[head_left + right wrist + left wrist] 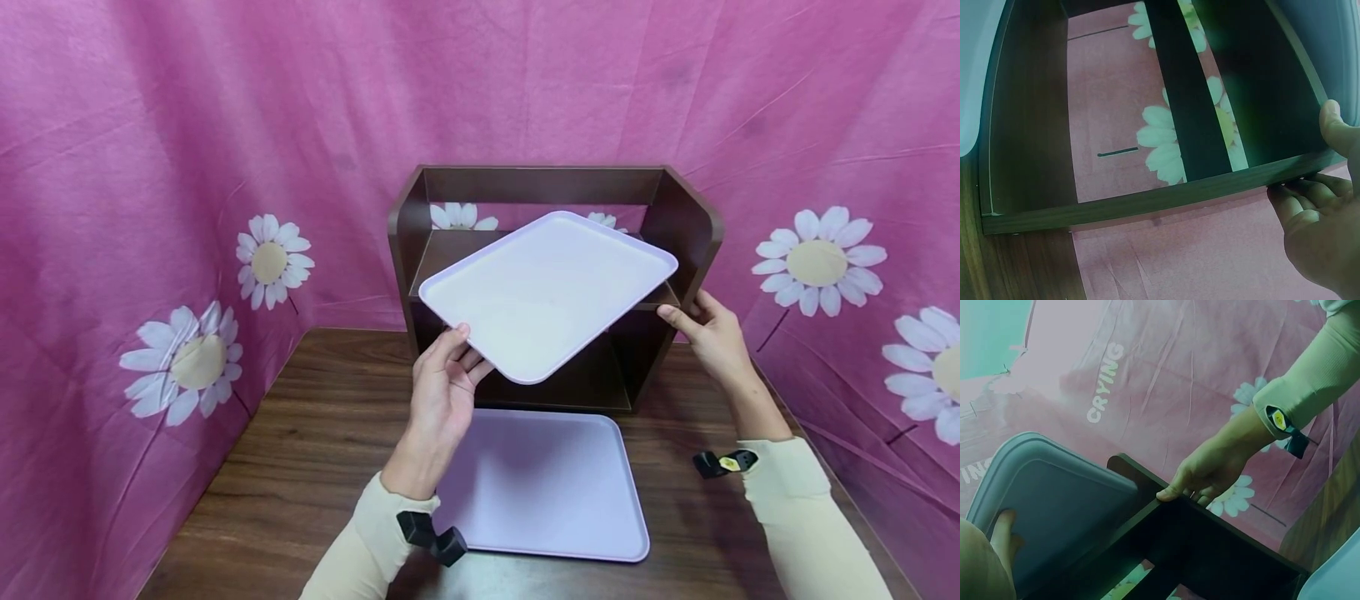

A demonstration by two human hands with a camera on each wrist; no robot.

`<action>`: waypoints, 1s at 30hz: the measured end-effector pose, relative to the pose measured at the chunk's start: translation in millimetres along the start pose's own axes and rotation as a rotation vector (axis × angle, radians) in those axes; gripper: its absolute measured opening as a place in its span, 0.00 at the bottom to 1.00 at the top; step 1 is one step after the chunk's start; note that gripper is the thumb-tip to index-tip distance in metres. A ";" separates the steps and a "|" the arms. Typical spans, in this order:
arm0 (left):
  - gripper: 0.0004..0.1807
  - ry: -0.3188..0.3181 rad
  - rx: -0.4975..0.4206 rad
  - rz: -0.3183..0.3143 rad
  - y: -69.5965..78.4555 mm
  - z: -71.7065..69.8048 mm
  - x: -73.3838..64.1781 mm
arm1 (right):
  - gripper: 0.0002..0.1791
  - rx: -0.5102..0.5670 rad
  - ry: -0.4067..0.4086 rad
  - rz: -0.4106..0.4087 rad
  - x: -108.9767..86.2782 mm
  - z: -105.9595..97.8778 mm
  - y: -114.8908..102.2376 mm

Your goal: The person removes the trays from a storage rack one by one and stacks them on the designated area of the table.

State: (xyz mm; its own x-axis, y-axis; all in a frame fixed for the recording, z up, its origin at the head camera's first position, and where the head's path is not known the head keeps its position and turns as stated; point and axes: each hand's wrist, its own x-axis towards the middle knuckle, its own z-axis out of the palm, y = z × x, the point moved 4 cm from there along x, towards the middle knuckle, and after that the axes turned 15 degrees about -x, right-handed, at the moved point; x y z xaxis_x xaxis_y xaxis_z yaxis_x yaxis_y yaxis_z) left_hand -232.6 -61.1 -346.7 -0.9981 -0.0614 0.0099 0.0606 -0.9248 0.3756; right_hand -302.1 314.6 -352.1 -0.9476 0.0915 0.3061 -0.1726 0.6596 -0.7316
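My left hand [441, 390] grips a pale lilac tray [551, 292] at its near left edge, thumb on top and fingers underneath. The tray is held up and tilted before a dark brown two-tier wooden shelf [540, 185], hiding part of its middle board. My right hand [718, 340] holds the shelf's right side panel [686, 233], with the thumb at the front edge and the fingers around the outer face. From the right wrist view, the thumb and fingers straddle that panel [1147, 203]. In the left wrist view, the tray's underside [1066, 506] faces the camera.
A second lilac tray [547, 492] lies flat on the dark wooden table [300, 467] in front of the shelf, partly covered by my left forearm. Pink cloth [337, 125] with printed daisies hangs behind and on both sides. Both wrists carry small black devices.
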 end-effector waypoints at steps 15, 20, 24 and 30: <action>0.14 -0.028 0.053 -0.034 13.0 -5.3 1.0 | 0.20 -0.024 0.071 -0.024 -0.7 0.2 3.2; 0.12 -0.031 0.058 -0.050 16.4 -10.6 2.3 | 0.23 -0.154 0.093 -0.004 -1.5 -5.0 2.1; 0.13 -0.035 0.055 -0.063 17.8 -12.8 2.7 | 0.21 -0.205 0.093 0.002 -3.8 -8.6 1.0; 0.14 -0.053 0.086 -0.075 21.9 -14.5 3.3 | 0.28 -0.209 0.049 0.003 -3.6 -8.8 1.9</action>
State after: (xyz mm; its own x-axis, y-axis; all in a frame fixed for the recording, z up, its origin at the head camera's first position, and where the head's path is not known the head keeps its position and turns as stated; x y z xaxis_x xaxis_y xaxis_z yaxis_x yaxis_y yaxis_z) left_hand -234.3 -87.0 -351.9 -0.9992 0.0291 0.0268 -0.0137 -0.8902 0.4554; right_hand -296.7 322.1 -349.2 -0.9330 0.1267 0.3367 -0.1052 0.7989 -0.5922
